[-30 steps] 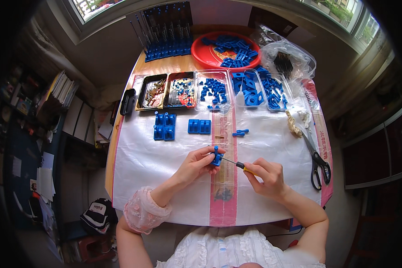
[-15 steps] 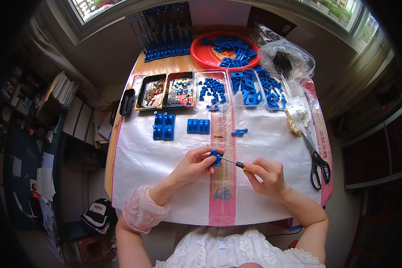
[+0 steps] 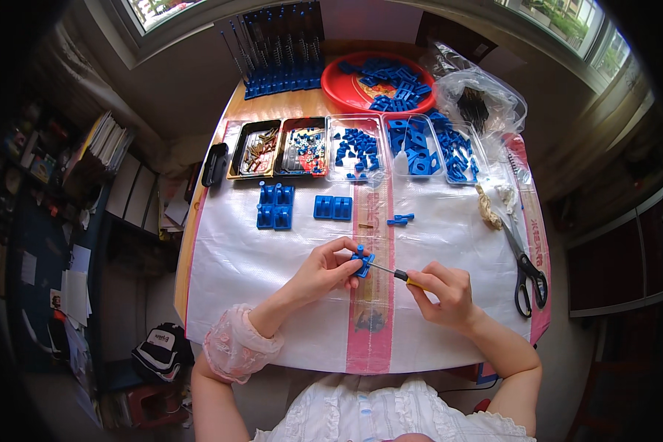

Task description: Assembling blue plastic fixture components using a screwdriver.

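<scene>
Over the middle of the table, my left hand (image 3: 325, 269) pinches a small blue plastic part (image 3: 362, 262) between thumb and fingers. A small round-topped peg stands up from that part. My right hand (image 3: 445, 296) is closed round the yellow-and-black handle of a screwdriver (image 3: 399, 275). Its metal shaft points left, and the tip meets the side of the blue part; the exact contact is too small to make out. Just beyond my hands lie a pair of blue blocks (image 3: 333, 208), a brass-coloured pin (image 3: 365, 226) and a few slim blue pieces (image 3: 401, 219).
Blue blocks with pegs (image 3: 275, 206) stand at the left. Behind runs a row of trays: brass pins (image 3: 261, 149), small mixed parts (image 3: 302, 147), blue pieces (image 3: 356, 151). A red basin (image 3: 337, 90) and a plastic bag (image 3: 486, 96) are farther back. Black scissors (image 3: 529, 276) lie right.
The whole view has shifted slightly. My left hand still grips the blue part and my right hand the screwdriver, its tip staying against the part's side.
</scene>
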